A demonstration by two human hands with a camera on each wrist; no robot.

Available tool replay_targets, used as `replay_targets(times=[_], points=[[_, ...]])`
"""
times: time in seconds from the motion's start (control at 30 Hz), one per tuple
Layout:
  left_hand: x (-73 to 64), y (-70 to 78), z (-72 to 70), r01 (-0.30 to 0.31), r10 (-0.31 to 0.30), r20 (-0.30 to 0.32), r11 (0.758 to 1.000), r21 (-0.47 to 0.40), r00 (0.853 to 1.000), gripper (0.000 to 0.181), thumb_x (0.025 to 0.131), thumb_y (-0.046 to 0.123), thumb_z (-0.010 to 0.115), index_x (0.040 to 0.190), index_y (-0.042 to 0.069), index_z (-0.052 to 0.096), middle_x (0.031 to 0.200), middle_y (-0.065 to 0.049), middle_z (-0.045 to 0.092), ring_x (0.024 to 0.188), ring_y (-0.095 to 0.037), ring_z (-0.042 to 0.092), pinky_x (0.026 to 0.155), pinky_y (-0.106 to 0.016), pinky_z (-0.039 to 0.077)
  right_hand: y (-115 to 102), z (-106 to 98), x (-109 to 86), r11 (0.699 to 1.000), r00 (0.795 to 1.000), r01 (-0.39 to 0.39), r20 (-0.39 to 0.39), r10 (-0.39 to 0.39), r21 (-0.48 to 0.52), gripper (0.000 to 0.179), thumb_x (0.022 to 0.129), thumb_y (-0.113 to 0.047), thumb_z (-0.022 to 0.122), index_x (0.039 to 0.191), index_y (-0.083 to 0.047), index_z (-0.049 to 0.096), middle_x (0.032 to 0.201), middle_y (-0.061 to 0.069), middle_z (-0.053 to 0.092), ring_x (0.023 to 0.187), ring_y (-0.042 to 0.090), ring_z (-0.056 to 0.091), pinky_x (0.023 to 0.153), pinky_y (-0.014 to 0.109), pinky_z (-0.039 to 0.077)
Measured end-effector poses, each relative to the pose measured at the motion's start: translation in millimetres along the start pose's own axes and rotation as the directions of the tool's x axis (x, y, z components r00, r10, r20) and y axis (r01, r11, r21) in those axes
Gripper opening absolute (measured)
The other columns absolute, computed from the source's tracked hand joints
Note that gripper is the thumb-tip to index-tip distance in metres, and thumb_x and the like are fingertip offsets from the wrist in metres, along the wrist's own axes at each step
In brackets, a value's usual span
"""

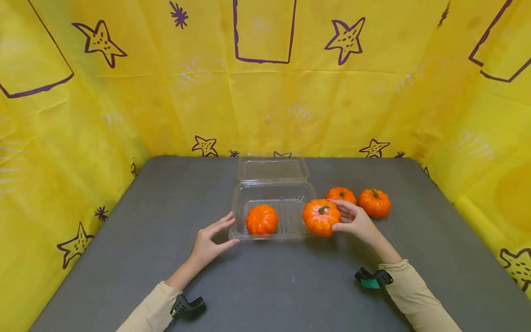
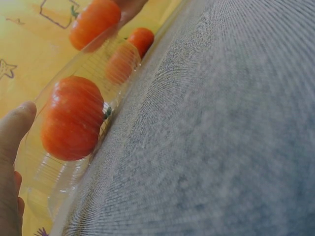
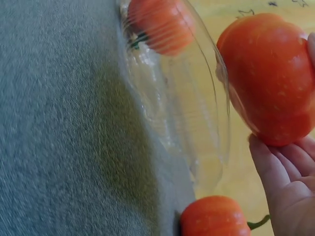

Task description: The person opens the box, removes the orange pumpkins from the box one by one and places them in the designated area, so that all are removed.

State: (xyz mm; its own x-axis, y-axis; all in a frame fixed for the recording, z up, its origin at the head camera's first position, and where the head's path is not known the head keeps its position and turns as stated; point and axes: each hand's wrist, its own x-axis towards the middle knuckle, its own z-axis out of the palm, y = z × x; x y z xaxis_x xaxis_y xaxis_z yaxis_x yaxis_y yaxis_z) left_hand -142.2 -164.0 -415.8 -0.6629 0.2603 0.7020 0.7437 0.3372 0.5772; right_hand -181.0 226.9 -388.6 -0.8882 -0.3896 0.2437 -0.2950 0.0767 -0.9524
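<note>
A clear plastic clamshell container [image 1: 290,233] lies on the table with its lid folded back. Inside its left half sits a small orange pumpkin [image 1: 262,220], stem hidden in the head view. My left hand [image 1: 209,240] is at the container's left side, thumb and fingers spread, tips touching the wall and front corner. With my right hand [image 1: 358,223] I grip a second pumpkin [image 1: 321,217], held above the container's right edge, its green stem up. In the right wrist view this pumpkin [image 3: 268,78] is raised higher than the container rim.
To the right of the container, two more pumpkins stand on the grey table [image 1: 265,286]: one [image 1: 341,193] partly behind my right hand, the other [image 1: 374,203] farther right. A yellow patterned cloth [image 1: 265,106] encloses the table's back and sides.
</note>
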Motion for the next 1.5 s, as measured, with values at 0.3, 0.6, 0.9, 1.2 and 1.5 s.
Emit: replay_targets(times=[0.3,0.6,0.9,1.2,1.5], points=[[-3.3,-4.2,1.3,0.038,-0.038,0.015,0.999,-0.010,0.999,0.050,0.058,-0.004,0.080,0.104,-0.010,0.061,0.114,-0.027,0.054,0.105,-0.035,0.052,0.093,-0.025,0.035,-7.1,-11.4,-0.9,0.997,0.994,-0.074,0.081,0.075,-0.016,0.062,0.071,0.004,0.072,0.121,0.019,0.038,0.110,0.002,0.056,0.097,0.007,0.056,0.078,0.024,0.047],[-7.0,-16.4,1.4,0.032,-0.032,0.012,0.999,-0.008,0.999,0.052,0.058,-0.001,0.081,0.106,-0.006,0.062,0.116,-0.023,0.054,0.107,-0.031,0.052,0.093,-0.024,0.035,-15.5,-20.4,-2.1,0.988,0.986,-0.130,0.097,0.137,-0.081,0.062,0.071,0.000,0.073,0.120,0.019,0.040,0.110,0.016,0.054,0.094,0.006,0.055,0.078,0.023,0.046],[-0.1,-1.9,1.4,0.015,-0.015,0.015,1.000,-0.001,1.000,0.051,0.055,-0.007,0.080,0.102,-0.012,0.061,0.112,-0.029,0.054,0.103,-0.038,0.053,0.092,-0.025,0.036,-12.3,-30.3,-6.6,0.992,0.987,-0.116,0.106,0.122,-0.057,0.053,0.071,0.003,0.072,0.118,0.010,0.047,0.107,-0.002,0.058,0.094,0.005,0.055,0.078,0.022,0.046],[-1.3,-1.6,-4.0,0.034,-0.034,-0.007,0.999,0.018,0.999,0.052,0.054,-0.008,0.080,0.102,-0.012,0.061,0.112,-0.028,0.054,0.103,-0.039,0.052,0.093,-0.024,0.035,-12.0,-37.6,-0.5,0.964,0.974,-0.176,0.106,0.200,-0.201,0.065,0.073,-0.006,0.073,0.124,0.016,0.039,0.125,0.032,0.040,0.108,0.020,0.048,0.083,0.022,0.042],[-0.1,-2.6,0.9,0.019,-0.019,-0.009,1.000,0.007,1.000,0.051,0.054,-0.009,0.080,0.101,-0.013,0.061,0.111,-0.028,0.055,0.101,-0.038,0.053,0.092,-0.024,0.036,-10.2,-51.9,-8.0,0.954,0.965,-0.230,0.083,0.250,-0.192,0.068,0.072,-0.008,0.074,0.125,0.016,0.038,0.123,0.033,0.042,0.099,0.002,0.051,0.081,0.022,0.044]])
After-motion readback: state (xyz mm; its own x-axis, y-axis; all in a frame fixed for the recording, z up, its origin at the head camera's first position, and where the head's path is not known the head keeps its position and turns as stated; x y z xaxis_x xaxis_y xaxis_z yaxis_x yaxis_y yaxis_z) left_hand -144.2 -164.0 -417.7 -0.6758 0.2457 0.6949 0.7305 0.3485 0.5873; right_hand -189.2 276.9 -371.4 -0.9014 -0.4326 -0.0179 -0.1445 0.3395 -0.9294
